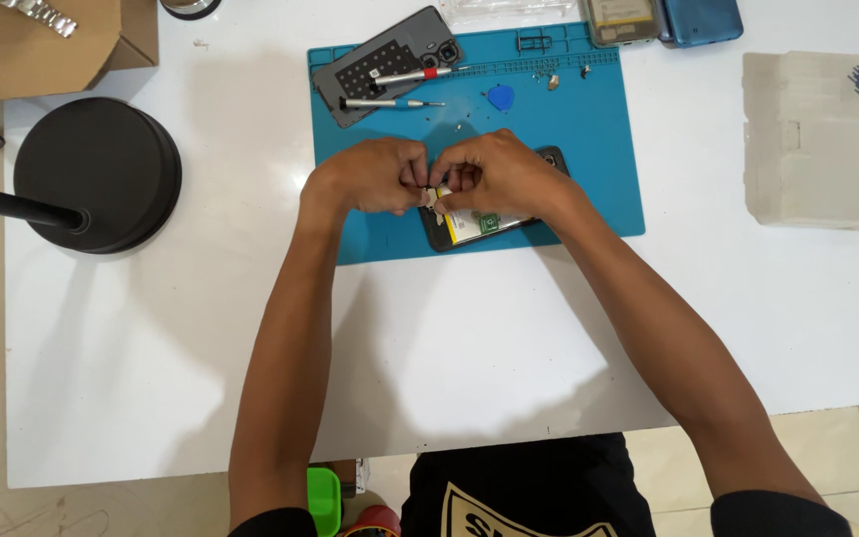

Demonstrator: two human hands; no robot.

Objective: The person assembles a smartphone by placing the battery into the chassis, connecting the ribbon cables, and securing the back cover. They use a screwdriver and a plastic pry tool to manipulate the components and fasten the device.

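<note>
Both the left hand [375, 177] and the right hand [494, 174] pinch a small, likely flimsy part over the opened phone [479, 224]; its exposed insides look fragile; safest held by the edges.

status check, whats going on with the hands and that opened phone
Left hand and right hand pinched together over opened phone on blue mat. Whatever the fingers grip is too small to tell. Nothing blocking; two screwdrivers lie apart.
</note>
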